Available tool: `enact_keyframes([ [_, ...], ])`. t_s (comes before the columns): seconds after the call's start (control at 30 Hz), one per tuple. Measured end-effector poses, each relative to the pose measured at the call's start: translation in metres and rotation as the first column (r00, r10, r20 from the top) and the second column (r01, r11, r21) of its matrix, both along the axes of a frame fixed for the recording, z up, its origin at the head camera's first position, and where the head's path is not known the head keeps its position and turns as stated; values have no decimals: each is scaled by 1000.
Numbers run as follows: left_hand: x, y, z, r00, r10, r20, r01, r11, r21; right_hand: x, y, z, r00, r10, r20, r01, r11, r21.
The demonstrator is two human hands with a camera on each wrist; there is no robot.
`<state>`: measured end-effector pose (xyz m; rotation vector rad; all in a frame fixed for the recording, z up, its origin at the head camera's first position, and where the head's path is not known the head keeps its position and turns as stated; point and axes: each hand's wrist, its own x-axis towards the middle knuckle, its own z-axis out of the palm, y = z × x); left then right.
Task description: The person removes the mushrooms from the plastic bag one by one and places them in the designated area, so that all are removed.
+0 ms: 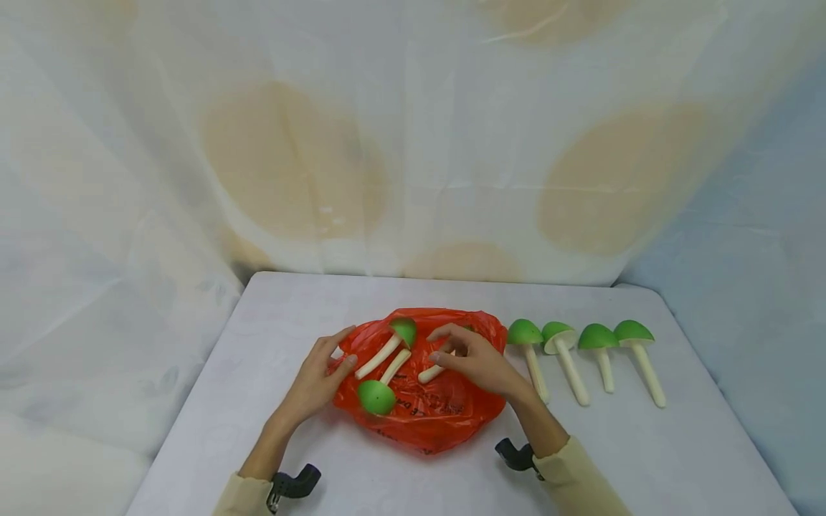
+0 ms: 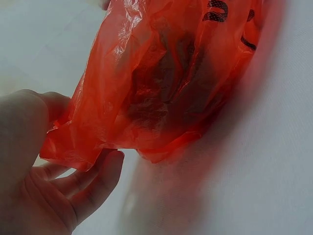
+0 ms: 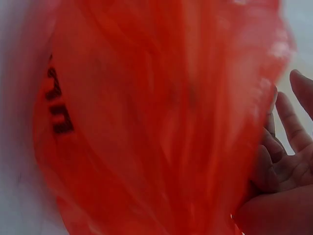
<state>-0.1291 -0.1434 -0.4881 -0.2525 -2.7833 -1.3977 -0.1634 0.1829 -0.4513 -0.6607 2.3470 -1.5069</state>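
Note:
A red plastic bag (image 1: 426, 430) lies spread on the table, with black print on it. On it lie toy mushrooms with green caps and pale stems: one (image 1: 403, 330) with its cap at the back, another (image 1: 377, 398) with its cap at the front, and a third (image 1: 429, 375) partly hidden under my right hand (image 1: 474, 358). My left hand (image 1: 319, 380) holds the bag's left edge, thumb on top and fingers beneath, as the left wrist view shows. Over the bag's right part, my right hand has its fingers loosely bent and spread, with nothing gripped between them.
To the right of the bag, several more green-capped mushrooms (image 1: 571, 369) stand in a row, stems toward me. They lie on a white-covered table (image 1: 684, 459). A pale curtain (image 1: 452, 143) with tan spots hangs behind the table's back edge.

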Motion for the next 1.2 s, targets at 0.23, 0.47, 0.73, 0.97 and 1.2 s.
enact_keyframes([
  [0.23, 1, -2, 1, 1000, 0, 5, 0, 1000, 0, -5, -16, -6, 998, 62, 33, -64, 996, 59],
  [0.47, 1, -1, 2, 1000, -9, 3, 9, 1000, 7, -13, -23, -8, 989, 133, 60, -139, 985, 103],
  [0.73, 2, 0, 1, 1000, -11, -25, 11, 1000, -9, -20, -35, -16, 979, 186, 80, -196, 968, 154],
  [0.97, 3, -1, 0, 999, -9, -33, 9, 1000, -10, -21, -47, -28, 973, 219, 75, -230, 949, 214],
  [1.2, 1, 1, 1, 999, -25, -47, 24, 1000, -6, -21, -56, -32, 979, 188, 73, -201, 938, 282],
])
